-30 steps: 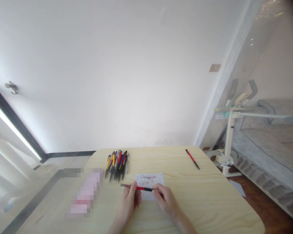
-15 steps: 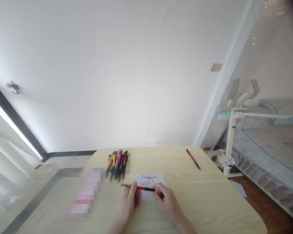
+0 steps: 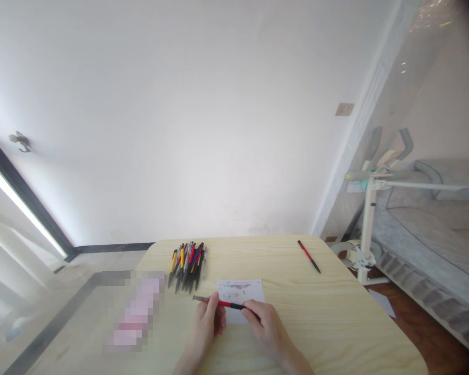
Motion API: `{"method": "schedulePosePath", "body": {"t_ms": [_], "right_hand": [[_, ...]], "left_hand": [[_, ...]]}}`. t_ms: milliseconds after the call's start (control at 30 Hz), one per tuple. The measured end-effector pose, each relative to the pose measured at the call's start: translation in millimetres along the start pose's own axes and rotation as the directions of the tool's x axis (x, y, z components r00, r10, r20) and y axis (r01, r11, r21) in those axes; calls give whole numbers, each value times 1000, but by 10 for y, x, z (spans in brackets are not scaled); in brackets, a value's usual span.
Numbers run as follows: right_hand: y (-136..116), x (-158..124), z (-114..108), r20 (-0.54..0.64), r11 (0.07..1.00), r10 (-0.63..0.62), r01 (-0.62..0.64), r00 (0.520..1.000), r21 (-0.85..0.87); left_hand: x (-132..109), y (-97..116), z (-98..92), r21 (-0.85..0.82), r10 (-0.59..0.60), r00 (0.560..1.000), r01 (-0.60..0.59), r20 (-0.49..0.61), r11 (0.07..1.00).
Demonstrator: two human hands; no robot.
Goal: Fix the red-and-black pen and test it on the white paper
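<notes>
A red and black pen is held level between my two hands, above a sheet of white paper with dark and reddish marks. My left hand is closed on the pen's left part, thumb on top. Fingers of my right hand pinch the black end, hiding its tip. To the upper left lies a pile of several pens in yellow, red, blue, black and clear. Another red and black pen lies alone toward the table's back right.
The light wooden table stands near a white wall. At the right are a white exercise machine and a grey sofa. A blurred pink patch shows left of the table.
My right fingers have closed further over the pen's black end, covering the tip that showed before. My left hand keeps its hold.
</notes>
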State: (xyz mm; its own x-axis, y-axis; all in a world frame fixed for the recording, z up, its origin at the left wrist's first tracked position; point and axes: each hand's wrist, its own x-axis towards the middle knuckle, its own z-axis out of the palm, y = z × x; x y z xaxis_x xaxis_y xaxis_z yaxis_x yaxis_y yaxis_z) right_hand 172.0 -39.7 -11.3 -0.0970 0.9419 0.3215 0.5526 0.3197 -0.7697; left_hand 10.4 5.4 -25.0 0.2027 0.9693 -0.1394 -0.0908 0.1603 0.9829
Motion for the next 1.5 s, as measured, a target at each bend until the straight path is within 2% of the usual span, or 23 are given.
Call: {"method": "schedulePosePath", "body": {"t_ms": [300, 567, 967, 1500], "right_hand": [[14, -5, 8, 3, 997, 64, -64, 998, 30], [111, -4, 70, -58, 989, 136, -132, 989, 64], [62, -6, 32, -47, 994, 89, -86, 995, 61], [23, -12, 20, -15, 999, 41, -41, 999, -4]], "left_hand": [[1, -5, -5, 22, -7, 1000, 6, 16, 1000], [3, -44, -10, -37, 3, 1000, -3, -4, 999], [21, -48, 1, 14, -2, 1000, 3, -23, 1000], [1, 15, 12, 20, -5, 1000, 4, 17, 1000]]}}
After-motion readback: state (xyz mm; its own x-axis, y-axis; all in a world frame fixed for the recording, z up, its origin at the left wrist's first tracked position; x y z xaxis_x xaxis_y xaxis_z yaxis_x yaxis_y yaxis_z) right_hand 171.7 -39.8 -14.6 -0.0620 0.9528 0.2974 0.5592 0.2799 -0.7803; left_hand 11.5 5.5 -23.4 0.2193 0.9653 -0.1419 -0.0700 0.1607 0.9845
